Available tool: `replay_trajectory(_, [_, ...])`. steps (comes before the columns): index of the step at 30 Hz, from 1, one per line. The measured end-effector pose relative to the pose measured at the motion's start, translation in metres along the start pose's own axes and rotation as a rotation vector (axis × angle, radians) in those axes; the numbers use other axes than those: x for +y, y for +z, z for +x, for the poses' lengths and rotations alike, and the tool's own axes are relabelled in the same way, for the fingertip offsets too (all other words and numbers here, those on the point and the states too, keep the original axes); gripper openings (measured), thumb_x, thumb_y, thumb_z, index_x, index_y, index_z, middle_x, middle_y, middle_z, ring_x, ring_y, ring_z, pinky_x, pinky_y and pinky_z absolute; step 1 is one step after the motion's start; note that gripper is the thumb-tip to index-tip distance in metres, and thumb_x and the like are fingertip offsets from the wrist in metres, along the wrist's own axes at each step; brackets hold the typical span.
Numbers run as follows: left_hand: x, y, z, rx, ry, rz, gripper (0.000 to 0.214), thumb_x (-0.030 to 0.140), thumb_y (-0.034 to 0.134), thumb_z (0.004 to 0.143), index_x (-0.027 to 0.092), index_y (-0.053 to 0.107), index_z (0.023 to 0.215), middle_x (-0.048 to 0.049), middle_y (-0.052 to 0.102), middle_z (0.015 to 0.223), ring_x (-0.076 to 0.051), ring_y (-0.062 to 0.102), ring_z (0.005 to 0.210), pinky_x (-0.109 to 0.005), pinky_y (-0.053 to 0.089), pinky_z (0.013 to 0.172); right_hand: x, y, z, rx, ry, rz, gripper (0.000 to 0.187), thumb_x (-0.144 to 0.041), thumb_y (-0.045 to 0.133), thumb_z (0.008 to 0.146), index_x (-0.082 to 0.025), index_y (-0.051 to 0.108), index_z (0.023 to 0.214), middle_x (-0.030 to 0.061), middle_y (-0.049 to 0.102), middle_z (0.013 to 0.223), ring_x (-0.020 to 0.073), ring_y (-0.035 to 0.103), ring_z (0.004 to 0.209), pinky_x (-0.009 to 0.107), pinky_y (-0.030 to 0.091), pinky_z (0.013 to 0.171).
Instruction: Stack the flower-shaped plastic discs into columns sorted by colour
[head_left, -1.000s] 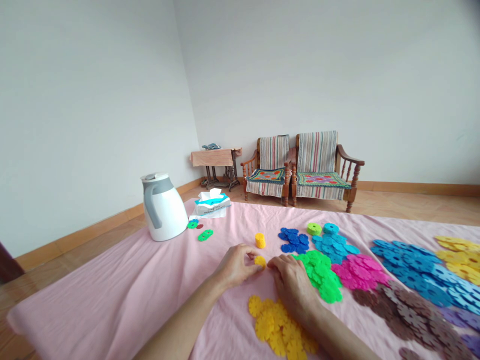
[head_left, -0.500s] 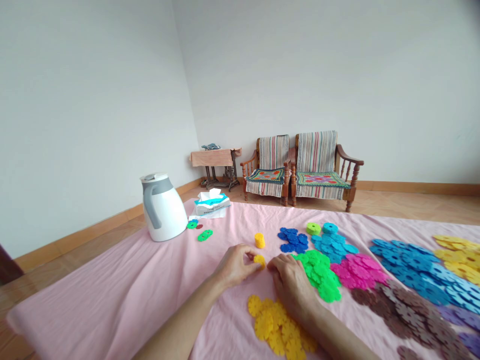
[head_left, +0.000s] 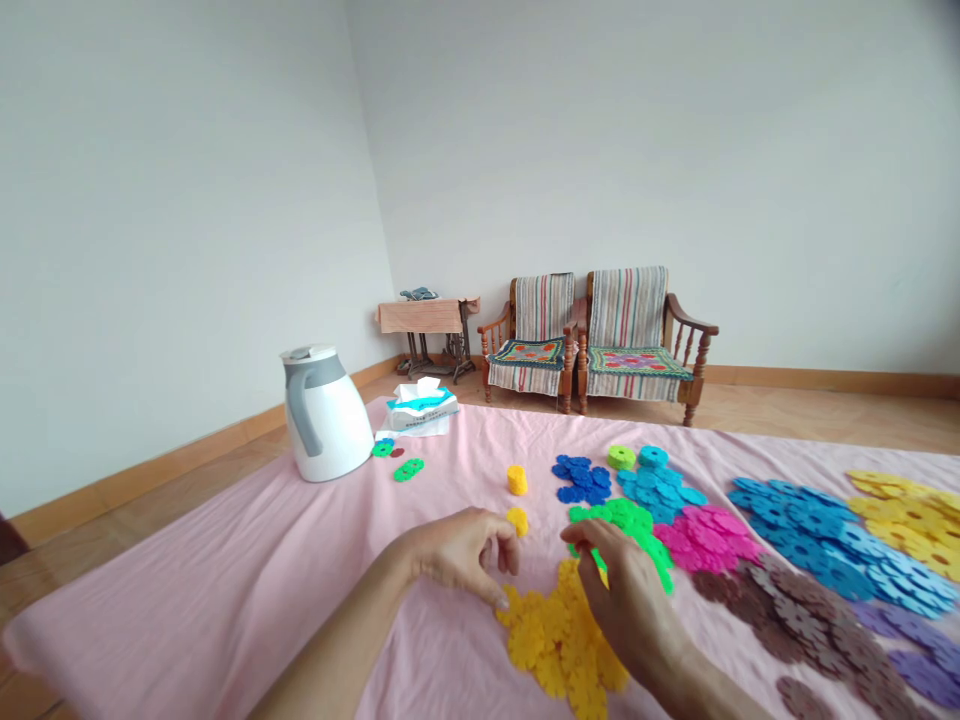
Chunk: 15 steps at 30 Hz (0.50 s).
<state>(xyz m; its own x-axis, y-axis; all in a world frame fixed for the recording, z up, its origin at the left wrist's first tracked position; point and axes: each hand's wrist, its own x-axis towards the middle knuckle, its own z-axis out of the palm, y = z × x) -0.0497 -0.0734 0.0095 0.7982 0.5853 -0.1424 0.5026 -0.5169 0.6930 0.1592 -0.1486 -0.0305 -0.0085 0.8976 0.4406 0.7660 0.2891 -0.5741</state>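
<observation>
One yellow pile (head_left: 553,642) — left hand (head_left: 456,553) touching, grip loose; right hand (head_left: 624,592) seemingly pinching one disc (head_left: 571,578).

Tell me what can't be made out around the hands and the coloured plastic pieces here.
Head view, all of it:
Right hand: its back hides the fingertips, so any grip on the yellow pile is unclear.
Left hand: curled fingers hide what they touch.
Purple pieces: cut off by the frame's edge.
Tissue box: print too small.
</observation>
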Motion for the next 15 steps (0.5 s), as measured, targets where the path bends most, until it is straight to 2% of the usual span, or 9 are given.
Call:
replay_trajectory(3, [-0.001, 0.000, 0.000, -0.074, 0.011, 0.072, 0.045, 0.038, 0.082, 0.049, 0.020, 0.065, 0.086, 0.0006, 0.062, 0.083, -0.008, 0.050, 0.054, -0.018, 0.038, 0.047, 0.009, -0.007, -0.022, 0.019, 0.009, -0.023, 0.027, -0.015, 0.037, 0.080, -0.022, 0.063, 0.086, 0.0028, 0.068, 0.086, 0.0170, 0.062, 0.083, 0.029, 0.046, 0.075])
replay_trajectory(6, [0.002, 0.001, 0.002, -0.081, 0.068, 0.153, 0.043, 0.037, 0.082, 0.048, 0.019, 0.065, 0.084, 0.0012, 0.060, 0.081, -0.009, 0.049, 0.055, -0.018, 0.039, 0.049, 0.020, -0.014, -0.036, 0.023, -0.013, -0.058, 0.026, -0.018, 0.039, 0.080, -0.023, 0.064, 0.088, 0.0026, 0.069, 0.087, 0.0166, 0.063, 0.082, 0.028, 0.048, 0.074])
replay_trajectory(11, [0.008, 0.007, 0.005, -0.050, 0.186, 0.273, 0.032, 0.027, 0.078, 0.053, 0.020, 0.063, 0.081, 0.0021, 0.058, 0.077, -0.013, 0.053, 0.067, -0.020, 0.042, 0.058, 0.030, -0.020, -0.039, 0.049, -0.010, -0.069, 0.027, -0.017, 0.039, 0.079, -0.024, 0.064, 0.085, 0.0025, 0.069, 0.086, 0.0166, 0.064, 0.082, 0.027, 0.049, 0.073])
replay_trajectory(15, [0.009, 0.009, 0.004, -0.015, 0.200, 0.302, 0.027, 0.018, 0.074, 0.054, 0.021, 0.062, 0.077, 0.0046, 0.055, 0.067, -0.013, 0.053, 0.065, -0.021, 0.042, 0.062, 0.029, -0.021, -0.038, 0.049, 0.017, -0.061, 0.027, -0.017, 0.038, 0.079, -0.024, 0.064, 0.085, 0.0028, 0.070, 0.087, 0.0170, 0.064, 0.084, 0.027, 0.048, 0.074])
